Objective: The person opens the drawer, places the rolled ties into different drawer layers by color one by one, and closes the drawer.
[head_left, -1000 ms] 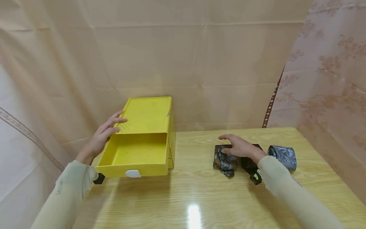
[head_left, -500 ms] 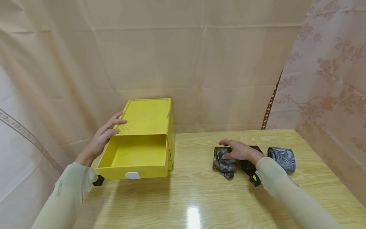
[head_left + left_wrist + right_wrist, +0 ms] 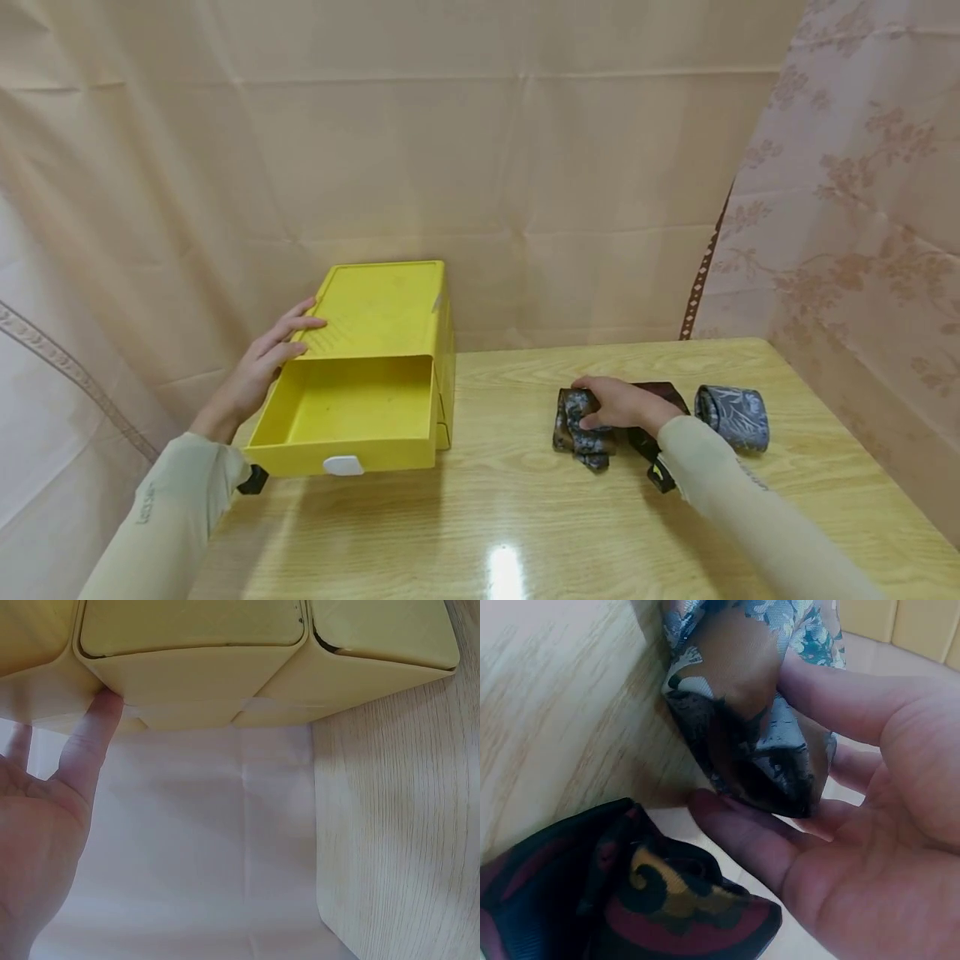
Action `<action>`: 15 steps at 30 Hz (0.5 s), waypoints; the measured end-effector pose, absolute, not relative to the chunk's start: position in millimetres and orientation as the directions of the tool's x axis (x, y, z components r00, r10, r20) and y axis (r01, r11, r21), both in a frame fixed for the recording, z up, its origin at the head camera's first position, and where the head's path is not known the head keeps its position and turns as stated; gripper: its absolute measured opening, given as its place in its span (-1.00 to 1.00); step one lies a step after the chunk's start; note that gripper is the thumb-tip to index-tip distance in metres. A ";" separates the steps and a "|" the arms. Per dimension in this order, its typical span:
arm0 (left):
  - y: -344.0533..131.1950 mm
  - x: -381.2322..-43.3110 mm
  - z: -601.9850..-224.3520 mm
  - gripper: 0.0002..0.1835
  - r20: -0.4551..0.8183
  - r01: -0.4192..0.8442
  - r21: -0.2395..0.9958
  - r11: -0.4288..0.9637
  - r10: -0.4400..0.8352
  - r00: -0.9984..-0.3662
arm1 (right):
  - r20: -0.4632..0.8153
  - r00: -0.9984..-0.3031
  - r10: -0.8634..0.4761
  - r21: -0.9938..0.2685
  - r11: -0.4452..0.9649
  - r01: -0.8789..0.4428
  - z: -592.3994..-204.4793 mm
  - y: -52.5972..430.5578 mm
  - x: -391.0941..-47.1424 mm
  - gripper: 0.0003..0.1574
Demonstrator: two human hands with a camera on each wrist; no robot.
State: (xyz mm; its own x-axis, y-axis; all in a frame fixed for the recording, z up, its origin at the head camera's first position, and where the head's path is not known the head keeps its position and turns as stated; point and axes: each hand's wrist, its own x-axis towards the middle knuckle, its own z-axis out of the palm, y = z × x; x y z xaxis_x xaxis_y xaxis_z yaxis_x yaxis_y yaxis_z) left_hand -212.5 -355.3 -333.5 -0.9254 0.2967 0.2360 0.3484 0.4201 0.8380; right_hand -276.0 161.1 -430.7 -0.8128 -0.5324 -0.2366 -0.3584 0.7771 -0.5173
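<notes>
My left hand (image 3: 258,371) rests with outstretched fingers on the left edge of a yellow drawer unit (image 3: 378,308); in the left wrist view, one finger (image 3: 90,742) touches its side. The unit's top drawer (image 3: 352,417), with a white handle, is pulled out and has nothing inside. My right hand (image 3: 618,404) holds a rolled floral necktie (image 3: 568,429), thumb on one side and fingers on the other. Close beside that hand lies a dark necktie (image 3: 682,907) with maroon and gold patterning, partly covered by the forearm in the head view.
A rolled blue-grey necktie (image 3: 735,417) lies on the wooden table (image 3: 480,517), right of the right wrist. Beige curtain (image 3: 480,183) hangs behind the table, and a pink floral one (image 3: 862,208) hangs on the right.
My right hand has come down from above the floral necktie, and its fingers have closed around it. The left hand keeps its place on the drawer unit. The head view has shifted slightly.
</notes>
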 end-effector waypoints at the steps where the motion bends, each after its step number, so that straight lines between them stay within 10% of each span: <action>1: -355.2 -212.3 -333.3 -0.61 0.234 0.345 0.838 0.422 0.293 -0.927 | -0.240 -0.815 -0.528 -0.511 0.782 -0.356 -430.2 160.3 -276.1 -0.15; 15: -354.4 -211.3 -331.3 -0.60 0.237 0.354 0.828 0.435 0.300 -0.924 | -0.218 -0.820 -0.529 -0.479 0.790 -0.383 -431.5 158.2 -272.1 -0.30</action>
State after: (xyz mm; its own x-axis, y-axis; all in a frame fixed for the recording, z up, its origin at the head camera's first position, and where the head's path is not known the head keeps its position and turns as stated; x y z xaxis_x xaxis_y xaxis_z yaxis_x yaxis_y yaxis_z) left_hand -211.3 -354.4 -331.3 -0.9240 0.3003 0.2369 0.3537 0.4351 0.8280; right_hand -272.1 158.2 -431.5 -0.8199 -0.5294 -0.2181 -0.3828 0.7900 -0.4788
